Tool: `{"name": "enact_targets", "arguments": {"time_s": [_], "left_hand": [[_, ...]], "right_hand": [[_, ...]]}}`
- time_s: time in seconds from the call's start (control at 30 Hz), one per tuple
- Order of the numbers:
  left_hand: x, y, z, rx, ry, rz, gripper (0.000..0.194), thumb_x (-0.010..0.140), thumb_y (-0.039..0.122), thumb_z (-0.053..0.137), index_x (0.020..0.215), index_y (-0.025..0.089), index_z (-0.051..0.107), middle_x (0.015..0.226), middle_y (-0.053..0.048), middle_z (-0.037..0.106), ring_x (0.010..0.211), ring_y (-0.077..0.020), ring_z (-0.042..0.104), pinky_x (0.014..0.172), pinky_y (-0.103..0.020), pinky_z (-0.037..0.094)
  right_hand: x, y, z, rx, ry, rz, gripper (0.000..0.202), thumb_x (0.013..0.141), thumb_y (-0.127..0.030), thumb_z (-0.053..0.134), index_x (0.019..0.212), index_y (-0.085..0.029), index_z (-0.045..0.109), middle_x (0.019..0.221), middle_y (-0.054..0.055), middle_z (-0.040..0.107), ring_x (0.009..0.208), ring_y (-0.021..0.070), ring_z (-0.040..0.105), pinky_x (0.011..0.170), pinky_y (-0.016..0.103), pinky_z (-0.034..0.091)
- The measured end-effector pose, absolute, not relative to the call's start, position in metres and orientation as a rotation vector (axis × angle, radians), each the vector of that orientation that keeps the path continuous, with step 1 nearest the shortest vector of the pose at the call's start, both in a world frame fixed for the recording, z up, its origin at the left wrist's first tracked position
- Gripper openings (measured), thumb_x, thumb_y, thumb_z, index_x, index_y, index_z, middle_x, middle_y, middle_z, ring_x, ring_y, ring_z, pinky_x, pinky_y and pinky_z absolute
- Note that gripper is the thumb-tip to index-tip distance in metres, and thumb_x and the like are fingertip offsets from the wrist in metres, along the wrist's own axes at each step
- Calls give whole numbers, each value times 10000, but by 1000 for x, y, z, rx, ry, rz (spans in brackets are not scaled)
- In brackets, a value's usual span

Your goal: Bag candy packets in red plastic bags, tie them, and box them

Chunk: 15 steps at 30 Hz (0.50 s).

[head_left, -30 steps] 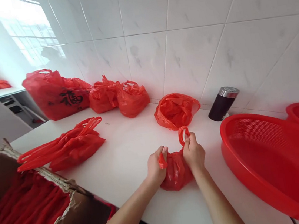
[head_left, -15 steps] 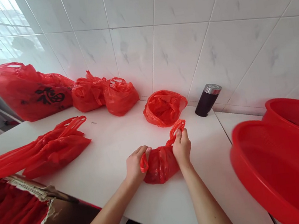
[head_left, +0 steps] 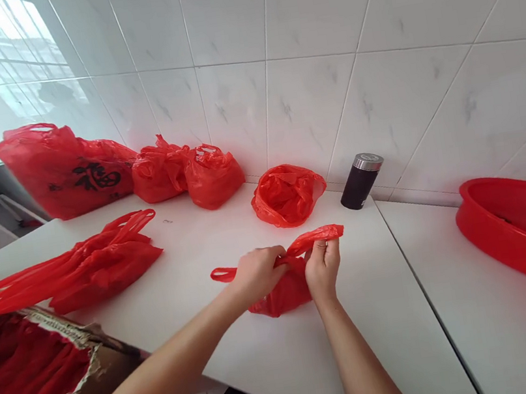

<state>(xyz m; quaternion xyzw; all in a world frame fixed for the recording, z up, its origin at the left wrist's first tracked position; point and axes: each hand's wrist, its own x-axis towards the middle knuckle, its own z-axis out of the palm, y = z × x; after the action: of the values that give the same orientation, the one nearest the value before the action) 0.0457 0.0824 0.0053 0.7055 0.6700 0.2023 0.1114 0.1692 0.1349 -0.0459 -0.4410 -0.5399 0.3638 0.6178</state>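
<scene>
On the white table (head_left: 383, 310) in front of me rests a filled red plastic bag (head_left: 285, 294). My left hand (head_left: 262, 273) is closed on the gathered top of this bag, and one handle loop sticks out to its left. With thumb and fingers pinched, my right hand (head_left: 323, 267) grips the other handle, which stretches up and to the right. What the bag holds cannot be made out through the plastic. Behind it, near the wall, stands an opened red bag (head_left: 287, 196).
A dark thermos (head_left: 362, 182) stands by the tiled wall. Several full red bags (head_left: 214, 174) line the back left. Flat red bags (head_left: 105, 266) lie at left, above a torn cardboard box (head_left: 87, 381) with red material inside. A red round tub (head_left: 523, 250) sits at right.
My left hand has moved from the left handle to the bag's gathered top. The right handle is drawn out further right. A second red tub at right has left the view.
</scene>
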Motion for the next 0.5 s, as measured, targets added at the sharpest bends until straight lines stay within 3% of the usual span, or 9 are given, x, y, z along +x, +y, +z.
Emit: {"name": "enact_targets", "arguments": {"time_s": [0.07,0.2,0.3,0.5], "left_hand": [[33,100,18,2081,1981,577,97,763,240,523,729,239,614,676,-4,635,620,-190,567,567,-275,356],[-11,114,57,2102,2056,543,119,779,348,541,777,240,593,740,-4,639,656,-188,562,573,-269,338],[-47,95,66,2048,2154,503,194,817,432,508,818,248,569,757,3,642,642,-178,562,565,-263,352],[-126,23,40,1812,2494,487,291,864,491,420,818,223,522,705,-17,603,649,-198,575,582,-280,392]], "right_hand": [[169,136,-44,-1016,-1243,894,270,922,-492,376,1004,-237,416,791,17,630,591,147,550,620,286,434],[168,140,-48,-1080,-1314,984,399,876,-516,472,1170,-260,388,978,45,663,789,181,633,681,288,441],[168,143,-58,-1132,-1396,1018,425,859,-506,493,1195,-264,396,961,31,655,728,180,646,658,286,437],[163,147,-76,-1175,-1473,1047,451,833,-498,479,1209,-260,402,958,27,647,673,180,649,583,272,425]]}}
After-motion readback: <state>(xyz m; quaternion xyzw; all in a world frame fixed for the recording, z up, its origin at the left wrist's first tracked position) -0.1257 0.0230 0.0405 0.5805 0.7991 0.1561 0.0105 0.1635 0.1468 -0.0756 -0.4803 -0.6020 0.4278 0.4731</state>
